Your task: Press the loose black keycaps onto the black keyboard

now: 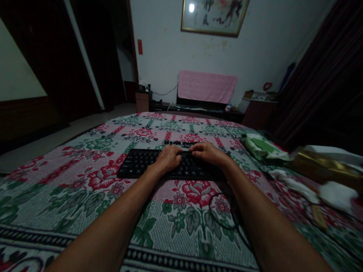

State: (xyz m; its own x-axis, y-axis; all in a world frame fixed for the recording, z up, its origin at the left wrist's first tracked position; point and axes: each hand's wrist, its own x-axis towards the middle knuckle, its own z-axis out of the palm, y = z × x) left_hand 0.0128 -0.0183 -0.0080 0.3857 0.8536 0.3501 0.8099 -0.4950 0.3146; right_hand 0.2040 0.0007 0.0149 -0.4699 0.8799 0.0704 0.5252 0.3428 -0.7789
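At the left, keys were seen seated in rows along the uncovered end of the keyboard [133,163], which was laid flat on the floral cover [93,204]; nothing there was judged to be left undone. Further right, the middle of the keyboard was partly hidden by the left hand [170,156], whose fingers were bent down over the keys; whether its grip was closed on anything could not be told. Just beyond the far edge, small dark pieces [173,142] were set out in a row, too dim to be identified; if they were loose parts, some of the work was judged to be unfinished. Next, the right hand [208,153] was held over the far edge, its grip curled with thumb and fingertips close, but whether anything was pinched could not be told. The right end was mostly covered by that arm, so its state could not be judged. A cable [222,227] was looped nearer the body, and a green pack [263,147] was left apart at the far right.
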